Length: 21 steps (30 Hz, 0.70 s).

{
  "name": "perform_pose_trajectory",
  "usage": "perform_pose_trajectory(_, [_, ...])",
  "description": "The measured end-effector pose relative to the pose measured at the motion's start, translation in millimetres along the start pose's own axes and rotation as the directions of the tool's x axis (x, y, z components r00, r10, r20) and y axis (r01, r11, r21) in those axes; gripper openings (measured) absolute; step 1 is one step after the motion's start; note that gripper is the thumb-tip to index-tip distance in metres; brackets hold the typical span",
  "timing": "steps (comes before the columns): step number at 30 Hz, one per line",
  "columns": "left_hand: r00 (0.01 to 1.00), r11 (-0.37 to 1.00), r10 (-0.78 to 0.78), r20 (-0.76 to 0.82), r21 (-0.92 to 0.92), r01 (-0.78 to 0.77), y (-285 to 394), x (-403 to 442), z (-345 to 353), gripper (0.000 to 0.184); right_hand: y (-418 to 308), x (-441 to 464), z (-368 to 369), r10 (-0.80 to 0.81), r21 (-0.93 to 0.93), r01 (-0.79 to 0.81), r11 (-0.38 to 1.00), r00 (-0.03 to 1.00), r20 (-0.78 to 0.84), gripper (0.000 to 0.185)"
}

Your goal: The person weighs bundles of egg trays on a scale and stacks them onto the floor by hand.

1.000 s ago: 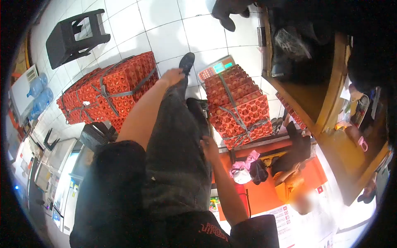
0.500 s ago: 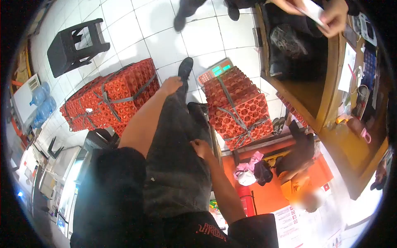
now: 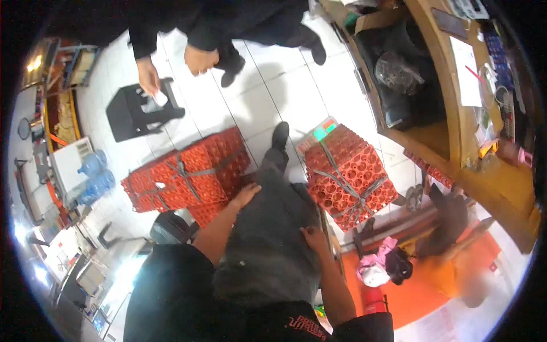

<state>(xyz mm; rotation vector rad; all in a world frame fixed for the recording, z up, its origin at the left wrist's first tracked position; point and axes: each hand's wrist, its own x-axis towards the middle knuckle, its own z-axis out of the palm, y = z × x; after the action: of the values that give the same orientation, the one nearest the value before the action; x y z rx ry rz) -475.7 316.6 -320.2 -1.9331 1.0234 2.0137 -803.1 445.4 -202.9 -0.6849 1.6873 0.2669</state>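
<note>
My left hand [image 3: 246,195] rests on the knee of my dark trousers [image 3: 270,214], fingers stretched out and nothing in it. Lower down the other leg lies my right hand [image 3: 312,236], its fingers loosely apart against the cloth, also holding nothing. Left of my left hand stands a strapped stack of red egg trays [image 3: 188,165]. A second tied stack of red egg trays [image 3: 353,176] is to the right of my legs. Behind it, partly covered, is a scale [image 3: 319,134] with a lit green display.
Another person's hand [image 3: 149,77] holds a small white item above a black stool [image 3: 128,117]. Blue water bottles [image 3: 97,179] are at left. A wooden desk [image 3: 444,119] stands at right. A blurred person in orange [image 3: 441,273] is at lower right.
My view has shifted, and my left hand has drawn back from the lower leg to the knee. The standing person's hands have gone from the desk at upper right to above the stool.
</note>
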Motion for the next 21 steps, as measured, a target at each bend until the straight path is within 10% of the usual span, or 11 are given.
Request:
perform_pose_trajectory(2, [0.966,0.937,-0.229,0.123,-0.24,0.253,64.3,-79.2,1.5,0.082,37.1,-2.1,23.0,-0.11,0.078,0.115,0.99,0.992,-0.069,0.053])
perform_pose_trajectory(5, [0.948,0.915,-0.058,0.312,-0.364,0.176,11.0,-79.2,4.2,0.087,39.1,-27.0,-3.7,-0.245,0.183,0.262,0.948,0.963,-0.109,0.046])
perform_pose_trajectory(12, [0.985,0.835,0.021,0.17,-0.545,0.076,60.9,-223.9,32.8,0.073,93.9,-53.3,-44.4,-0.43,0.353,0.511,0.784,0.857,-0.285,0.038])
perform_pose_trajectory(14, [0.984,0.777,0.051,0.169,-0.626,0.067,20.1,-193.4,43.4,0.072,84.2,-97.3,-77.4,-0.138,0.537,0.156,0.829,0.988,-0.074,0.033])
perform_pose_trajectory(16, [0.979,0.719,0.078,0.186,-0.691,0.074,10.1,-199.7,60.4,0.072,104.7,-106.8,-76.6,-0.199,0.602,0.188,0.776,0.979,-0.049,0.031])
perform_pose_trajectory(21, [0.945,0.664,0.276,-0.174,-0.677,-0.318,-2.5,-216.4,95.2,0.058,134.7,-101.7,-64.7,-0.379,0.616,0.541,0.573,0.841,-0.387,0.03])
